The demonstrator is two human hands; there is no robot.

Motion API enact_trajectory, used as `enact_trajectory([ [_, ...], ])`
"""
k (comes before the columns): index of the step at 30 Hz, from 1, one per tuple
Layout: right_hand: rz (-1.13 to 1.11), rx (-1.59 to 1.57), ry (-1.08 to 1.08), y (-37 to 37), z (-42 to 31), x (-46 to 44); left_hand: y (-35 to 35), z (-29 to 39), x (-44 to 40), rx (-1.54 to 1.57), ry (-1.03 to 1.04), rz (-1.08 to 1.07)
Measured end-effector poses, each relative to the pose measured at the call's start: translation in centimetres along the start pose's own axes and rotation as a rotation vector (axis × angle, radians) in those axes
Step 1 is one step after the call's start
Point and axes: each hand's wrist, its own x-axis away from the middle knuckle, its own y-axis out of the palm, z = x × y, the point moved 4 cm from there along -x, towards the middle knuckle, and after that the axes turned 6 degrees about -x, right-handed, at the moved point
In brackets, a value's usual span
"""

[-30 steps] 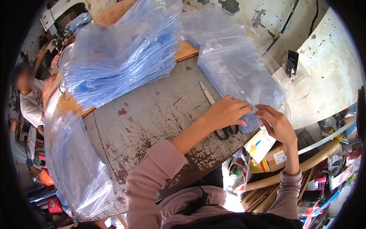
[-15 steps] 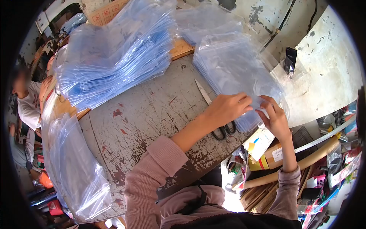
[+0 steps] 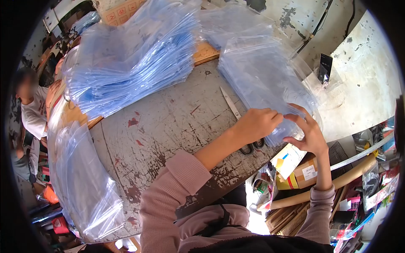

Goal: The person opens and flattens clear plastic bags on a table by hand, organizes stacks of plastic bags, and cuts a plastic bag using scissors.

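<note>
My left hand (image 3: 259, 125) is closed, fingertips pinched at the near end of a stack of clear plastic bags (image 3: 261, 76). The film between its fingers is partly hidden. Close by on the right, my right hand (image 3: 309, 134) is curved, with thumb and forefinger apart. Its upper fingers touch a lifted strip of film near the left fingertips. Beneath my left wrist lies a pair of scissors (image 3: 230, 103), blades pointing away and black handles partly covered by my hand.
A tall pile of bluish plastic bags (image 3: 139, 80) stands at the back left of the scratched table (image 3: 168, 126). More clear bags (image 3: 86, 181) hang over the left edge. A phone (image 3: 325, 68) leans at the right. Cardboard boxes (image 3: 306, 173) lie below; another person (image 3: 36, 109) sits far left.
My right hand's thumb and forefinger have spread wider. My left hand has turned slightly, knuckles now higher over its fingertips. The view has shifted a little.
</note>
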Motion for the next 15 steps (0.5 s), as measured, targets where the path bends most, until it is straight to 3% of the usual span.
enact_trajectory([
  [1, 0.016, 0.04, -0.01, 0.4, 0.2, 0.1, -0.1, 0.2, -0.1, 0.0, 0.0, 0.0],
  [3, 0.033, 0.081, -0.018, 1.2, 1.0, 0.3, -1.8, 1.0, -0.4, -0.013, 0.023, 0.302],
  [5, 0.23, 0.065, -0.1, 1.1, 2.2, 0.5, -3.0, 1.6, -0.5, 0.042, 0.121, 0.301],
  [7, 0.251, 0.026, -0.087, 0.7, 2.3, 0.6, -3.4, 1.8, -0.1, 0.091, 0.214, 0.297],
  [9, 0.252, 0.018, -0.087, 0.2, 1.8, 0.3, -2.0, 1.7, 0.2, -0.038, 0.297, 0.068],
  [13, 0.078, 0.072, -0.04, -0.3, 1.6, 0.4, -1.1, 1.5, 0.3, -0.092, 0.311, 0.055],
  [15, 0.029, -0.047, -0.05, -0.8, 0.5, 0.0, -1.7, 0.8, -0.4, 0.019, 0.096, 0.162],
])
